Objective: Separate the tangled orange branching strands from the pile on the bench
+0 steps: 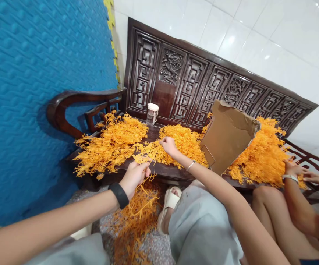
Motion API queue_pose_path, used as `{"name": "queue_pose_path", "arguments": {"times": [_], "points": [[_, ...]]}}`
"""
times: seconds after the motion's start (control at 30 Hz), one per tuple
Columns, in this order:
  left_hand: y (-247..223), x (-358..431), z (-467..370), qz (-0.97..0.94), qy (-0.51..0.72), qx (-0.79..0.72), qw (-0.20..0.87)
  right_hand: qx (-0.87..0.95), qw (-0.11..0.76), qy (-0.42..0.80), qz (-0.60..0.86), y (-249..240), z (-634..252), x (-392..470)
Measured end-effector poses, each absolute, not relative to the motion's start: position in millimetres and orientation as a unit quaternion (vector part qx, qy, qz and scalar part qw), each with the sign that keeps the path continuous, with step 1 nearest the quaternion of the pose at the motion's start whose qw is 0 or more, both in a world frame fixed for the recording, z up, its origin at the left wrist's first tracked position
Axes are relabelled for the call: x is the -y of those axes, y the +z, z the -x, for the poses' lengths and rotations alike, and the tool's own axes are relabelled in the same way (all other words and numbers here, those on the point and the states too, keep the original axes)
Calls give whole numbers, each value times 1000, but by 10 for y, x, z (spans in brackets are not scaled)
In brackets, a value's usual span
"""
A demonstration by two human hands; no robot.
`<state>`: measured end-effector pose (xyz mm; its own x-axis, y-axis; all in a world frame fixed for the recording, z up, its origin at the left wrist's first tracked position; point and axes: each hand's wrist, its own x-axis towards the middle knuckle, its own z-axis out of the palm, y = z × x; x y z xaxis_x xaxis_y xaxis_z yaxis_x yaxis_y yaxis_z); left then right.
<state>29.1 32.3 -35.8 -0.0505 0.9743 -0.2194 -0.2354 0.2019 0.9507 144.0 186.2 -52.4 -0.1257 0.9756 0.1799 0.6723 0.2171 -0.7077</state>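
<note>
My left hand (136, 177), with a black band at its wrist, is closed on a small bunch of orange stringy strands (142, 159) at the front of the dark wooden bench. Some strands trail below its fingers. Up and to the right, my right hand (169, 146) has its fingers pinched together over the bench; what they hold, if anything, is too small to make out. A thin bracelet circles that wrist. One heap of orange strands (112, 143) lies left of my hands, and a middle heap (183, 138) spreads just behind and beside my right hand.
A lidded clear cup (152, 115) stands by the bench's carved backrest (194, 90). A cardboard piece (227, 136) leans between the middle heap and a large right heap (269, 158), where another person's hands (293, 169) work. More strands (137, 221) lie on the floor; a blue mat (46, 55) is left.
</note>
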Motion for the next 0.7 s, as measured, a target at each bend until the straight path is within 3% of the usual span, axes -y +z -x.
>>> {"name": "queue_pose_path", "arguments": {"times": [0.37,0.7], "points": [[-365,-270,-286,-342,544,-509,573,613,317,452,565,-446,-1300,-1960],[-506,-444,-373,-319,597,-501,540,604,350,435,569,-481,-1041,-2196]]}}
